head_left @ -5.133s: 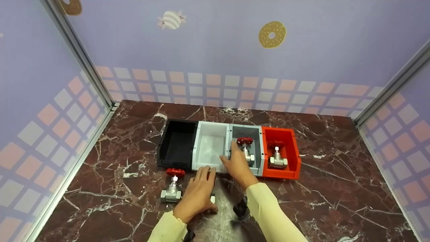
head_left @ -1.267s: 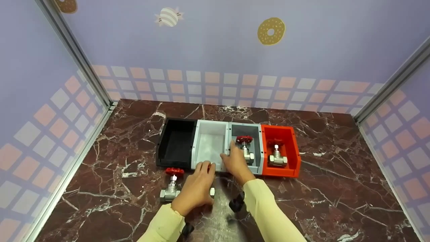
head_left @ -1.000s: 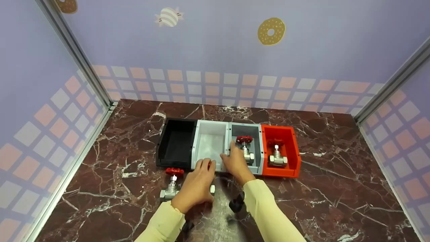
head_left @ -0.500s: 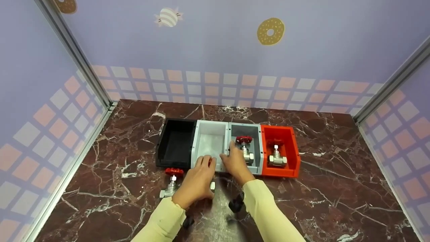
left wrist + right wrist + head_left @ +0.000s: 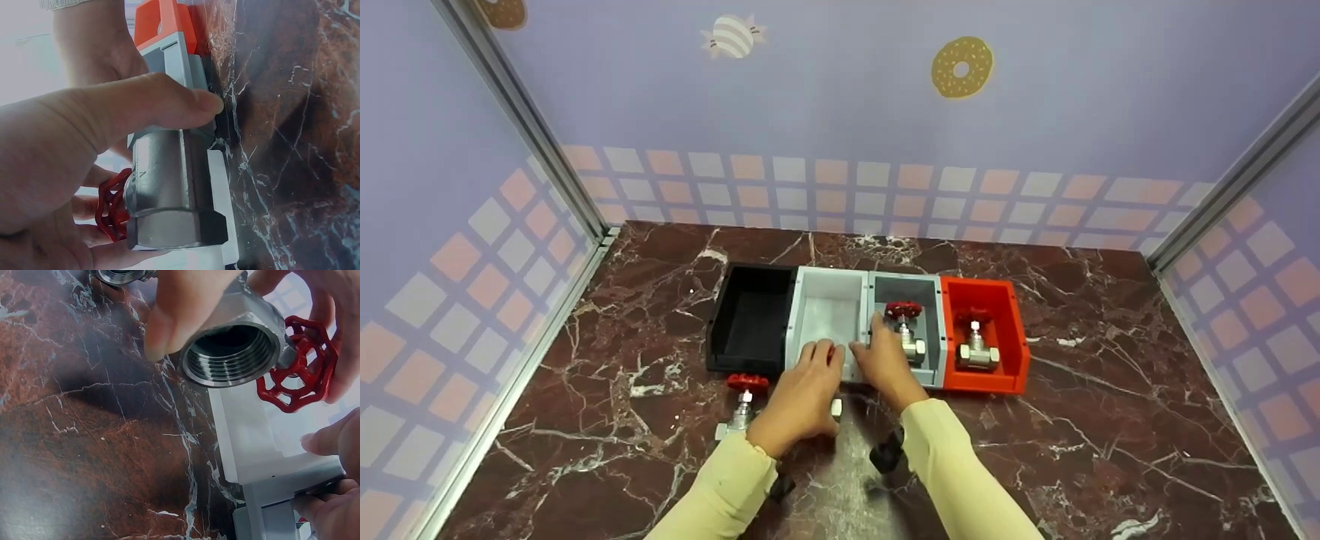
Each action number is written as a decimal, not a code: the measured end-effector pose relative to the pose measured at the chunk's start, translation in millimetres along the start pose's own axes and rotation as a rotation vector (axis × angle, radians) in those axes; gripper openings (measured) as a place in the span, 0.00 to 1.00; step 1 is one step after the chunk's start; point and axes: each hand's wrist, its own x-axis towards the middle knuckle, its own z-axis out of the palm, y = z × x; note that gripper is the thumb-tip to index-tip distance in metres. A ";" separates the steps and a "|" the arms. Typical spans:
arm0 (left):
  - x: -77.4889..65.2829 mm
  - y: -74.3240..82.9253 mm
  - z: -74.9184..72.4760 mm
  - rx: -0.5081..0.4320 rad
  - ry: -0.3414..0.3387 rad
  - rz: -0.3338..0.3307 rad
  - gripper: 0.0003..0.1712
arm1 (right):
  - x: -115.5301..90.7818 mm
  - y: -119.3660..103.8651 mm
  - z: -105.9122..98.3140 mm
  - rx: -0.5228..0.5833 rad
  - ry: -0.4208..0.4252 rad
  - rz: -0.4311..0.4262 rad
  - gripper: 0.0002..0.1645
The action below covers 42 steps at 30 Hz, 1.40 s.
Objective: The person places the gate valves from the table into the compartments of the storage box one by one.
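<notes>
My left hand [image 5: 801,394] grips a metal valve [image 5: 174,185] with a red handwheel [image 5: 298,365], just in front of the white bin [image 5: 832,300]. In the left wrist view the thumb lies along the valve body and the fingers are behind the handwheel. The hand hides most of this valve in the head view. My right hand [image 5: 887,365] straddles the wall between the white and grey bins, thumb on the white side and fingers inside the grey bin [image 5: 930,296]. A similar valve [image 5: 905,341] stands in the grey bin, beside those fingers.
At the row's right end, a red bin [image 5: 1009,330] holds another valve [image 5: 978,352]. The black bin [image 5: 757,315] is at the left end. One more valve [image 5: 744,409] stands on the marble-patterned table [image 5: 607,390], left of my left hand. Patterned walls enclose three sides.
My left hand has moved forward with the valve, from over the table to the white bin's front edge. My right hand has stayed at the bin wall.
</notes>
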 end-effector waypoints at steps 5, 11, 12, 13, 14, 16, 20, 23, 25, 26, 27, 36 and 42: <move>2.3 -0.7 -1.2 0.005 -0.007 0.004 0.59 | 0.6 1.1 1.1 -0.004 0.018 -0.014 0.42; 4.8 -1.7 -2.5 0.007 0.004 0.015 0.58 | 0.7 0.8 0.9 0.000 0.019 -0.009 0.40; 5.2 -1.8 -2.6 0.009 0.003 0.015 0.58 | 0.7 1.0 0.7 0.002 0.016 -0.009 0.41; 5.6 -2.1 -2.6 0.010 0.005 0.017 0.58 | 0.7 0.9 0.6 0.003 0.013 -0.008 0.41; 6.0 -2.2 -3.1 0.011 0.004 0.016 0.58 | 0.7 0.9 0.6 0.004 0.011 -0.007 0.41; 6.8 -2.5 -3.5 0.015 0.000 0.017 0.59 | 0.9 0.9 0.7 0.011 0.009 -0.004 0.41; 8.7 -2.9 -4.4 0.018 -0.004 0.020 0.59 | 0.6 1.0 0.9 -0.004 0.013 -0.009 0.42; 10.2 -3.4 -4.7 0.014 -0.004 0.023 0.58 | -0.1 1.0 0.9 -0.026 0.021 -0.018 0.42; 11.0 -3.8 -5.0 0.011 0.002 0.027 0.58 | -0.7 0.8 0.5 -0.033 0.023 -0.021 0.42; 11.2 -4.0 -5.2 0.012 0.005 0.029 0.58 | -0.7 0.7 0.4 -0.030 0.024 -0.023 0.42; 11.5 -4.2 -5.4 0.013 0.008 0.032 0.58 | -0.9 0.6 0.2 -0.027 0.022 -0.023 0.42; 14.4 -4.1 -5.4 0.024 0.006 0.036 0.60 | 0.8 2.1 1.0 -0.003 0.002 -0.003 0.43; 17.2 -4.0 -4.7 0.019 0.001 0.032 0.59 | 1.2 2.2 1.3 0.017 0.002 0.001 0.44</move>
